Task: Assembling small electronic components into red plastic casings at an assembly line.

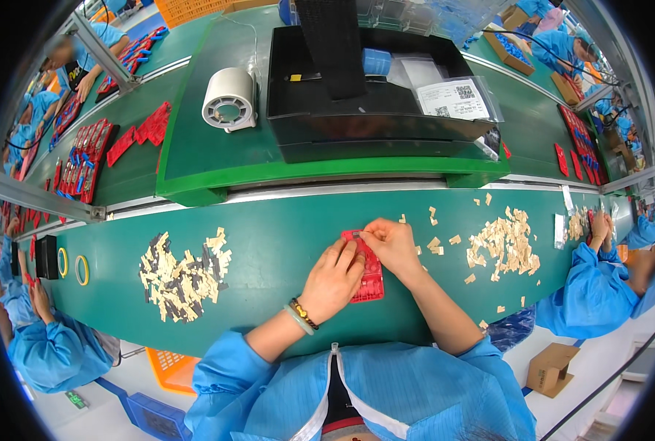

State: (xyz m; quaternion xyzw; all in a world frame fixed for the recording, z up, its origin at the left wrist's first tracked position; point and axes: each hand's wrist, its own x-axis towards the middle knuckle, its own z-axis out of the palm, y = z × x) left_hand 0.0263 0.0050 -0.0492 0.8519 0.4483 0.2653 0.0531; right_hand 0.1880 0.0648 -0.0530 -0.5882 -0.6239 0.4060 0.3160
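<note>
A red moulded plastic part point(372, 283) lies on the green table in front of me, its long side pointing away. My left hand point(332, 279) holds it down along its left side, with bent fingers over its upper half. At its far end, my right hand point(392, 245) has thumb and forefinger pinched together; what they grip is too small to make out. To the left is a pile of small cream and dark grey pieces point(180, 275). On the right spreads a pile of cream pieces point(505, 244), with several loose ones scattered towards my right hand.
A green-edged raised shelf point(327, 173) spans the far side, bearing a black bin point(371, 136) and a white fan point(229, 99). Two yellow rings point(82, 270) lie far left near a black box point(46, 257). Co-workers in blue sit at both sides.
</note>
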